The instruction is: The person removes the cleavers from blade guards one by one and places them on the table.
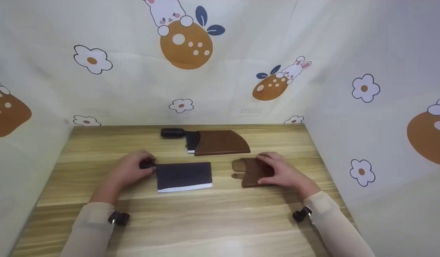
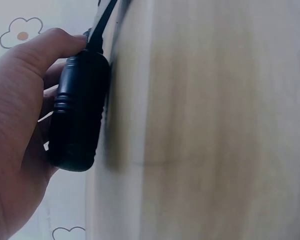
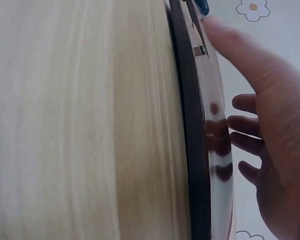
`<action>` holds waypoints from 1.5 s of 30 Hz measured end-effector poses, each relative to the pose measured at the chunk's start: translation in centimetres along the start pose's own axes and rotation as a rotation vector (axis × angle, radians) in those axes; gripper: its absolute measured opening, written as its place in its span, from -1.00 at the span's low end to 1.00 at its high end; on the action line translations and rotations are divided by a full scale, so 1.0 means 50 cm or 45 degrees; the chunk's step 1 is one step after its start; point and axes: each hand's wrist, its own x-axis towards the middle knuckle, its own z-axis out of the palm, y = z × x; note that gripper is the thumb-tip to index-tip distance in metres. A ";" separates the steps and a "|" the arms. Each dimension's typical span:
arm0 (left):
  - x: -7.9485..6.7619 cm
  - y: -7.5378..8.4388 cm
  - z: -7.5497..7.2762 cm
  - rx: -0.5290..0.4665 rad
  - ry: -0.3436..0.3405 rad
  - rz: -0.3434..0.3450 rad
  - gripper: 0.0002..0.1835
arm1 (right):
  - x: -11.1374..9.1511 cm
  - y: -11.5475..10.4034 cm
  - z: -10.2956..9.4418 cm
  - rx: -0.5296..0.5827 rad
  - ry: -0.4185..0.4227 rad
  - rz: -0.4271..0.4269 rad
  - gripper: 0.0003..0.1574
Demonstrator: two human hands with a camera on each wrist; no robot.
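A cleaver with a dark blade and a bright cutting edge lies flat on the table, edge toward me. My left hand holds its black handle, the thumb at the neck and the fingers behind it. To the right is a brown leather sheath with two tan straps on its left side. Over its right part my right hand is spread, thumb toward the near edge and fingers toward the far edge. In the right wrist view, the loosely bent fingers stand just off the sheath's shiny face.
Farther back lies a second knife in a brown leather sheath, its black handle pointing left. A wood-grain table carries everything. Pale cloth printed with rabbits and flowers hangs along the back and both sides.
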 end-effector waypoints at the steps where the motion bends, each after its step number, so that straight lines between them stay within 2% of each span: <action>1: 0.001 0.000 -0.001 -0.007 0.005 0.003 -0.66 | 0.002 0.000 -0.002 -0.006 0.016 -0.006 0.25; 6: 0.010 0.006 -0.010 -0.013 0.025 0.006 -0.68 | 0.016 -0.003 -0.007 -0.054 0.059 -0.047 0.09; 13: 0.038 0.030 -0.025 -0.058 0.030 0.009 -0.62 | 0.051 -0.016 -0.015 -0.070 0.094 -0.102 0.02; 21: 0.097 0.046 -0.025 -0.061 0.047 0.029 -0.59 | 0.094 -0.029 -0.024 -0.112 0.130 -0.126 -0.08; 25: 0.134 0.049 -0.019 -0.061 0.080 0.075 -0.60 | 0.114 -0.032 -0.025 -0.128 0.161 -0.135 -0.14; 30: 0.170 0.049 -0.006 -0.029 0.141 0.146 -0.66 | 0.143 -0.038 -0.017 -0.157 0.147 -0.152 -0.17; 34: 0.191 0.048 0.007 -0.007 0.179 0.150 -0.68 | 0.164 -0.044 -0.012 -0.173 0.130 -0.132 -0.18; 38: 0.212 0.048 0.010 0.045 0.188 0.119 -0.66 | 0.193 -0.051 -0.011 -0.188 0.094 -0.092 -0.20; 45: 0.249 0.041 0.014 0.067 0.141 0.054 -0.58 | 0.249 -0.064 -0.004 -0.209 0.025 -0.081 -0.16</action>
